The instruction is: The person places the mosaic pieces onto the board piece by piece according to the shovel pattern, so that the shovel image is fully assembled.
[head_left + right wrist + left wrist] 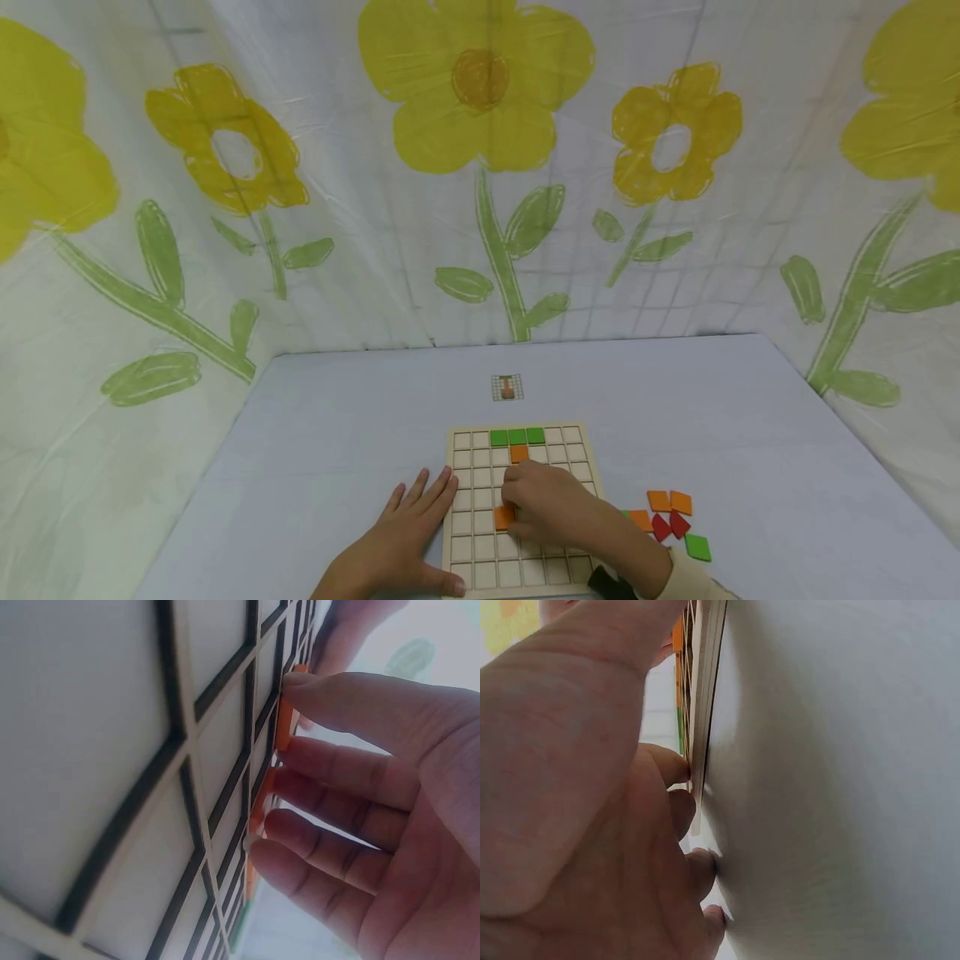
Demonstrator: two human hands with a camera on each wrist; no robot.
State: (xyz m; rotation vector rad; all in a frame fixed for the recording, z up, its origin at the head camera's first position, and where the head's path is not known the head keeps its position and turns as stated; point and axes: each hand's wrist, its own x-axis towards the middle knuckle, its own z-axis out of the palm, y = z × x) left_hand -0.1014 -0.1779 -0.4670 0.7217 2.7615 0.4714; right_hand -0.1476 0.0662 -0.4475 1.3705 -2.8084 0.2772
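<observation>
A square wooden grid board (462, 547) lies on the table. Three green tiles (517, 437) sit side by side in its top row, with an orange tile (519, 454) directly below the middle one. My right hand (551, 500) reaches over the board. In the right wrist view its thumb and forefinger pinch another orange tile (286, 720), close over the grid toward the left side. More orange (261, 799) shows beyond the other fingers. With fingers spread, my left hand (405, 533) rests along the board's left edge, fingertips at the frame. The right hand hides the board's middle cells.
Right of the board lie loose orange tiles (659, 501), red pieces (661, 527) and a green tile (697, 547). Behind the board is a small picture card (507, 387) with a grid pattern. A flower-print curtain (360, 292) hangs at the table's back edge.
</observation>
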